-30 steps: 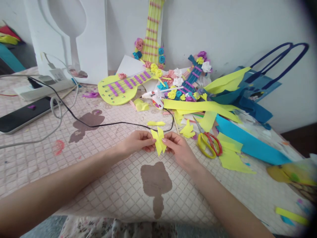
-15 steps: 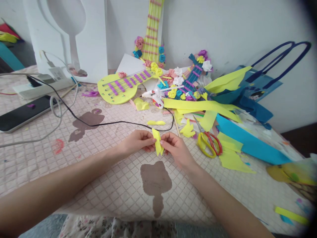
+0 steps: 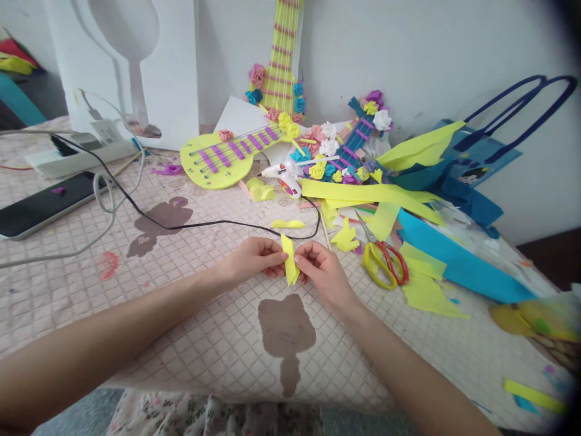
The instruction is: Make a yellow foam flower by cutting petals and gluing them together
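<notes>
A small folded piece of yellow paper is held upright between both hands above the quilted tablecloth. My left hand pinches its left edge between thumb and fingers. On its right edge, my right hand does the same, its fingers curled behind the paper. Just beyond the hands lies a short yellow paper strip, with a crumpled yellow piece to its right. Scissors with yellow and red handles rest right of my right hand, blades partly open.
A white glue gun trails a black cord across the table. Behind it are a yellow paper guitar, a blue one and paper flowers. A phone lies left; a blue bag stands right.
The whole view has shifted very slightly. Both hands keep the same pinch on the yellow paper, with hardly any movement.
</notes>
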A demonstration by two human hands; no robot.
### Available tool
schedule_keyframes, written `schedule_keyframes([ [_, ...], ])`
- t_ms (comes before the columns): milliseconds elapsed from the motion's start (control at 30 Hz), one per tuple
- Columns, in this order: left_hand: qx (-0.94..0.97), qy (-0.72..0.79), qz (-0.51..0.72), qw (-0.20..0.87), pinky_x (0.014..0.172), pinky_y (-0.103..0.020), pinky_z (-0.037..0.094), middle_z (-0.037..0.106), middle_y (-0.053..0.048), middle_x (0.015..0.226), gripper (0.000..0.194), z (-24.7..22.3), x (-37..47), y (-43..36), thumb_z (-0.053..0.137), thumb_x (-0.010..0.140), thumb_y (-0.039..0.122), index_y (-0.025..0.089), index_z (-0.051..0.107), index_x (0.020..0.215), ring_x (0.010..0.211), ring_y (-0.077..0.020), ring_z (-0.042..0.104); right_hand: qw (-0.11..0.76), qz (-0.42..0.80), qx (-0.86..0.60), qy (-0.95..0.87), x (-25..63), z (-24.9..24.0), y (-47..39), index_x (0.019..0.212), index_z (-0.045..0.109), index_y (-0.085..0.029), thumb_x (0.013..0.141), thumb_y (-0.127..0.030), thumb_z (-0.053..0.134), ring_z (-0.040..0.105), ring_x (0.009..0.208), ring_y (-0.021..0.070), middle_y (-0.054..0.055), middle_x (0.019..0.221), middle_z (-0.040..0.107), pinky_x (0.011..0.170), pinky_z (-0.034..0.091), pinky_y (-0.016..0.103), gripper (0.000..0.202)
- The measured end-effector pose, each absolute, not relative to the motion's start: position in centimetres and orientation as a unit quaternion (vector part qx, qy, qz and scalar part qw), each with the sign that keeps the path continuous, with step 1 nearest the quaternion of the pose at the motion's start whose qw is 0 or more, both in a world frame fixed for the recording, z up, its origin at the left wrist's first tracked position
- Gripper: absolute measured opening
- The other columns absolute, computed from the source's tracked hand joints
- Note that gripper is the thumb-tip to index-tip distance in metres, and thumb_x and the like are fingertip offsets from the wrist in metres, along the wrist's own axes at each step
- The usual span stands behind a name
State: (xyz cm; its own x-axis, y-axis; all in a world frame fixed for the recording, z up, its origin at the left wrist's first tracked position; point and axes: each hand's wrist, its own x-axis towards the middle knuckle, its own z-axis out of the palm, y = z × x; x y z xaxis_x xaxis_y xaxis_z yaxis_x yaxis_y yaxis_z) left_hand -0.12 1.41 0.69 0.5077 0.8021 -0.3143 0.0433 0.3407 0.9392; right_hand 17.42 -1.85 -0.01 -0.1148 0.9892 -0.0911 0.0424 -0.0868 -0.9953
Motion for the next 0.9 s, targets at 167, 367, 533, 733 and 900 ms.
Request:
schedule_keyframes([
  [167, 0.515, 0.408, 0.264, 0.706, 0.063, -0.022, 0.05, 0.069, -0.002, 0.069, 0.022, 0.5, -0.2, 1.5, 0.069, 0.075, 0.033, 0.013, 0.061, 0.074, 0.059, -0.0092, 0.062, 0.432, 0.507, -0.503, -0.551, 17.4, 0.0, -2.0, 0.078, 0.056, -0.021, 0.078, -0.035, 0.063, 0.048, 0.053, 0.0101, -0.002, 0.068, 0.056, 0.048, 0.04, 0.024, 0.015],
  [367, 0.518, 0.403, 0.265, 0.706, 0.062, -0.021, 0.05, 0.069, -0.001, 0.07, 0.02, 0.3, -0.2, 1.5, 0.069, 0.076, 0.031, 0.013, 0.06, 0.073, 0.058, -0.0083, 0.061, 0.421, 0.489, -0.499, -0.579, 17.4, 0.3, -2.0, 0.08, 0.056, -0.022, 0.081, -0.034, 0.059, 0.049, 0.054, 0.0109, -0.001, 0.069, 0.056, 0.05, 0.041, 0.026, 0.013],
  [533, 0.502, 0.412, 0.271, 0.711, 0.06, -0.021, 0.049, 0.068, 0.0, 0.066, 0.016, 0.7, -0.1, 1.3, 0.067, 0.077, 0.026, 0.013, 0.06, 0.071, 0.056, -0.0075, 0.06, 0.417, 0.49, -0.492, -0.587, 17.4, 0.3, -2.2, 0.083, 0.057, -0.023, 0.084, -0.037, 0.056, 0.049, 0.055, 0.0118, -0.001, 0.068, 0.055, 0.052, 0.041, 0.026, 0.015],
  [733, 0.439, 0.427, 0.31, 0.727, 0.064, -0.021, 0.047, 0.067, 0.0, 0.066, 0.015, 1.0, -0.1, 1.4, 0.067, 0.077, 0.026, 0.013, 0.06, 0.072, 0.059, -0.0077, 0.06, 0.42, 0.363, -0.493, -0.67, 17.2, 0.4, -2.8, 0.119, 0.056, -0.027, 0.09, -0.034, 0.047, 0.058, 0.078, 0.0167, 0.006, 0.1, 0.06, 0.065, 0.048, 0.03, 0.031],
  [900, 0.431, 0.419, 0.324, 0.731, 0.066, -0.022, 0.047, 0.067, -0.001, 0.069, 0.019, 0.8, -0.1, 1.4, 0.071, 0.073, 0.029, 0.013, 0.06, 0.074, 0.062, -0.0085, 0.061, 0.4, 0.26, -0.446, -0.757, 16.7, 0.4, -3.2, 0.125, 0.054, -0.023, 0.091, -0.027, 0.045, 0.053, 0.108, 0.0207, 0.009, 0.117, 0.056, 0.088, 0.046, 0.034, 0.035],
])
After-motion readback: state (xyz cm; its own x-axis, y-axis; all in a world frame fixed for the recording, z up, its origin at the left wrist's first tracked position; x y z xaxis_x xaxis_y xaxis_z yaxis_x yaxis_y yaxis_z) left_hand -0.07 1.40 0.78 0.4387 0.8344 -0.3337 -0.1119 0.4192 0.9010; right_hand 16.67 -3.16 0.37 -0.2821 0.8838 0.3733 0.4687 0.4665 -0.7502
